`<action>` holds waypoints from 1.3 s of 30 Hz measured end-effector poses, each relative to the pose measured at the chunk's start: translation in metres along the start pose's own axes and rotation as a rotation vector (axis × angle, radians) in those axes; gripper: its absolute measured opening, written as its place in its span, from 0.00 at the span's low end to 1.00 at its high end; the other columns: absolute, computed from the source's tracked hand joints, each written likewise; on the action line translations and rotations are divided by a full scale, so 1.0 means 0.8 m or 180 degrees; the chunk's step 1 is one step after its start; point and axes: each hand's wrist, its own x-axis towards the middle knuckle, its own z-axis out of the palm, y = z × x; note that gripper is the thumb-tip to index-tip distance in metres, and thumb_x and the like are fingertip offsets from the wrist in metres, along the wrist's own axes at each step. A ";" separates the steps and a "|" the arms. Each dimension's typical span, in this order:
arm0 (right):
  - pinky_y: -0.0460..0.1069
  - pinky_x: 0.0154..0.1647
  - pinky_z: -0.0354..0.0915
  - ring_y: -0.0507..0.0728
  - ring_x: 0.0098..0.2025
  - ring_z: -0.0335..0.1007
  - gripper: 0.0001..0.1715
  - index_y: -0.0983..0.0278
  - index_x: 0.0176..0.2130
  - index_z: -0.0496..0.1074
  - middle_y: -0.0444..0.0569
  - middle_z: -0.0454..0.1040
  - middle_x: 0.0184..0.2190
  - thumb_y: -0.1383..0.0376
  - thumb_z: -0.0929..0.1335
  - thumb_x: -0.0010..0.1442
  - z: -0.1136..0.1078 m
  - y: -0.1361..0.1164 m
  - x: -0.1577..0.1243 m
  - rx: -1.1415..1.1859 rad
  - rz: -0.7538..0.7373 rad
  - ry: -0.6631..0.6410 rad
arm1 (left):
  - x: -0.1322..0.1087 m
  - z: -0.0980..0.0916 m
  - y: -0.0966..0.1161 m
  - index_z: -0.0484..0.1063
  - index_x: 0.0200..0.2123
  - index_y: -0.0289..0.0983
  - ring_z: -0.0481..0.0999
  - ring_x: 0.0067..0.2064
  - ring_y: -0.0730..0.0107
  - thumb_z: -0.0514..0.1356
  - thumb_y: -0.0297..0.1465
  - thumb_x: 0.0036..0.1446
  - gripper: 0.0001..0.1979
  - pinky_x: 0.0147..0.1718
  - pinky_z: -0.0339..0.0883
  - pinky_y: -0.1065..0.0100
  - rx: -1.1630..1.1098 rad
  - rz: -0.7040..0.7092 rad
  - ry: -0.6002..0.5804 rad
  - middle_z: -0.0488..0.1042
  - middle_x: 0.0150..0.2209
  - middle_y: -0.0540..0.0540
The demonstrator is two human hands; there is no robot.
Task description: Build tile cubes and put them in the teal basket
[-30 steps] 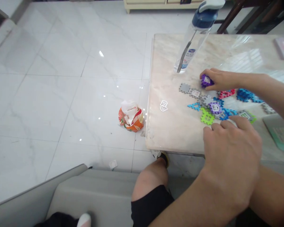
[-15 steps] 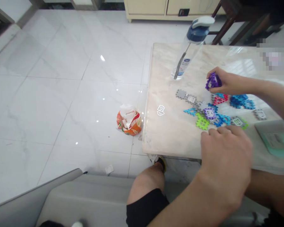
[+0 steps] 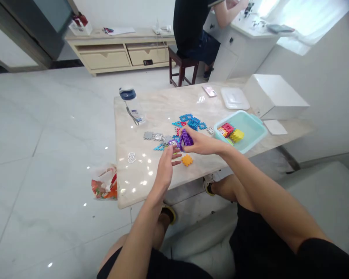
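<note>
A stack of purple interlocking puzzle tiles (image 3: 187, 138) is gripped between the thumb and fingers of my right hand (image 3: 203, 142), just over the tabletop. Close to its left, my left hand (image 3: 166, 164) has its fingers stretched out and apart, holding nothing. Behind and partly under the hands lie loose tiles: blue tiles (image 3: 193, 123), grey tiles (image 3: 148, 135) and a light-blue triangular tile (image 3: 159, 147). An orange tile (image 3: 187, 160) rests nearer the table's front edge. My hands cover part of this pile.
A turquoise basket (image 3: 257, 133) with red and yellow tiles stands at right, before a white box (image 3: 275, 95). A water bottle (image 3: 133, 108) and white window-shaped pieces (image 3: 131, 157) are at left. A person (image 3: 193, 27) sits beyond the table.
The view has swung right, bringing the basket and a seated person into sight. My hands have come together around the purple stack's place. My left fingers, curled before, are now stretched out.
</note>
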 end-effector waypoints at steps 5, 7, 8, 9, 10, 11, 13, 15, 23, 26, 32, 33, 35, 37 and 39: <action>0.54 0.43 0.74 0.61 0.45 0.75 0.25 0.55 0.56 0.63 0.49 0.77 0.47 0.66 0.71 0.62 0.048 -0.001 -0.016 0.0101 0.0023 -0.0067 | -0.001 0.035 -0.023 0.75 0.64 0.38 0.81 0.62 0.52 0.52 0.50 0.78 0.27 0.59 0.78 0.54 -0.0993 -0.0321 -0.0158 0.81 0.62 0.36; 0.55 0.49 0.74 0.63 0.51 0.76 0.25 0.60 0.58 0.63 0.55 0.75 0.53 0.68 0.70 0.63 0.064 -0.005 -0.015 -0.0160 0.0167 0.0146 | 0.008 0.046 -0.030 0.78 0.61 0.39 0.78 0.66 0.52 0.57 0.48 0.76 0.23 0.64 0.74 0.55 -0.1367 -0.0375 0.0116 0.82 0.62 0.39; 0.56 0.52 0.73 0.64 0.55 0.75 0.26 0.63 0.60 0.62 0.59 0.74 0.56 0.70 0.68 0.65 0.070 -0.008 -0.014 -0.0340 0.0225 0.0223 | 0.013 0.050 -0.033 0.79 0.60 0.39 0.77 0.68 0.52 0.58 0.47 0.76 0.21 0.67 0.72 0.55 -0.1589 -0.0411 0.0188 0.82 0.62 0.39; 0.57 0.55 0.72 0.65 0.57 0.74 0.25 0.65 0.62 0.62 0.62 0.73 0.58 0.71 0.67 0.67 0.075 -0.011 -0.013 -0.0535 0.0272 0.0261 | 0.019 0.052 -0.033 0.80 0.59 0.39 0.75 0.69 0.53 0.59 0.46 0.76 0.21 0.68 0.70 0.56 -0.1803 -0.0463 0.0179 0.81 0.62 0.40; 0.58 0.56 0.71 0.66 0.59 0.74 0.24 0.67 0.63 0.63 0.64 0.72 0.59 0.72 0.65 0.69 0.078 -0.013 -0.012 -0.0706 0.0305 0.0267 | 0.024 0.053 -0.033 0.80 0.58 0.39 0.74 0.70 0.54 0.59 0.47 0.76 0.21 0.70 0.68 0.57 -0.1982 -0.0525 0.0116 0.81 0.62 0.40; 0.59 0.57 0.71 0.66 0.59 0.74 0.23 0.68 0.63 0.63 0.65 0.72 0.60 0.72 0.64 0.70 0.079 -0.015 -0.011 -0.0840 0.0339 0.0260 | 0.029 0.054 -0.031 0.81 0.58 0.38 0.74 0.71 0.53 0.59 0.48 0.76 0.22 0.70 0.67 0.57 -0.2110 -0.0591 0.0044 0.81 0.62 0.40; 0.60 0.58 0.71 0.67 0.59 0.73 0.21 0.68 0.63 0.65 0.65 0.72 0.59 0.72 0.63 0.73 0.077 -0.017 -0.008 -0.0984 0.0419 0.0271 | 0.038 0.054 -0.027 0.81 0.57 0.38 0.75 0.70 0.52 0.60 0.50 0.75 0.24 0.70 0.68 0.55 -0.2221 -0.0704 -0.0059 0.82 0.61 0.39; 0.61 0.57 0.72 0.67 0.58 0.73 0.20 0.68 0.63 0.66 0.65 0.72 0.58 0.72 0.62 0.74 0.071 -0.017 -0.007 -0.1041 0.0513 0.0366 | 0.047 0.054 -0.024 0.82 0.55 0.38 0.79 0.66 0.53 0.62 0.49 0.74 0.22 0.67 0.71 0.56 -0.2202 -0.0707 -0.0022 0.84 0.56 0.40; 0.59 0.56 0.75 0.67 0.57 0.75 0.18 0.68 0.63 0.67 0.65 0.73 0.60 0.70 0.62 0.77 0.047 -0.027 -0.023 -0.1366 0.0498 0.0343 | 0.052 0.070 -0.029 0.82 0.47 0.37 0.86 0.47 0.69 0.62 0.36 0.73 0.10 0.49 0.78 0.71 -0.2288 -0.0641 0.0337 0.86 0.46 0.47; 0.57 0.56 0.75 0.66 0.57 0.78 0.21 0.69 0.65 0.66 0.65 0.75 0.60 0.66 0.67 0.76 0.038 -0.040 -0.040 -0.1498 0.0435 0.0074 | 0.037 0.072 -0.031 0.81 0.44 0.35 0.86 0.38 0.71 0.62 0.33 0.72 0.09 0.34 0.76 0.75 -0.2295 -0.0935 0.0372 0.86 0.39 0.46; 0.56 0.52 0.76 0.67 0.53 0.83 0.33 0.69 0.63 0.67 0.64 0.80 0.55 0.56 0.77 0.70 0.034 -0.052 -0.057 -0.1634 0.0438 -0.0112 | 0.013 0.072 -0.036 0.79 0.39 0.35 0.79 0.26 0.75 0.62 0.31 0.71 0.08 0.23 0.70 0.77 -0.2470 -0.1049 0.0342 0.83 0.30 0.50; 0.56 0.52 0.76 0.67 0.53 0.83 0.32 0.69 0.62 0.68 0.64 0.80 0.55 0.55 0.77 0.69 0.035 -0.050 -0.056 -0.1619 0.0421 -0.0084 | 0.012 0.070 -0.035 0.79 0.40 0.35 0.80 0.27 0.74 0.62 0.31 0.71 0.08 0.24 0.72 0.76 -0.2495 -0.1060 0.0314 0.83 0.31 0.49; 0.56 0.53 0.75 0.68 0.54 0.82 0.32 0.68 0.60 0.69 0.63 0.81 0.54 0.54 0.78 0.68 0.037 -0.046 -0.053 -0.1515 0.0407 -0.0013 | 0.010 0.065 -0.033 0.80 0.43 0.35 0.83 0.31 0.71 0.61 0.33 0.72 0.09 0.30 0.77 0.73 -0.2550 -0.1061 0.0222 0.86 0.36 0.47; 0.56 0.52 0.74 0.68 0.55 0.81 0.33 0.67 0.59 0.69 0.62 0.82 0.53 0.53 0.80 0.66 0.038 -0.041 -0.049 -0.1415 0.0365 0.0076 | 0.011 0.059 -0.029 0.80 0.47 0.34 0.84 0.35 0.69 0.59 0.33 0.74 0.11 0.33 0.80 0.71 -0.2615 -0.1024 0.0168 0.86 0.40 0.44; 0.56 0.52 0.73 0.69 0.55 0.80 0.34 0.66 0.59 0.68 0.61 0.82 0.52 0.54 0.81 0.64 0.039 -0.037 -0.043 -0.1411 0.0289 0.0201 | 0.012 0.052 -0.026 0.81 0.48 0.34 0.84 0.35 0.69 0.58 0.34 0.76 0.13 0.34 0.80 0.71 -0.2675 -0.0979 0.0143 0.86 0.40 0.44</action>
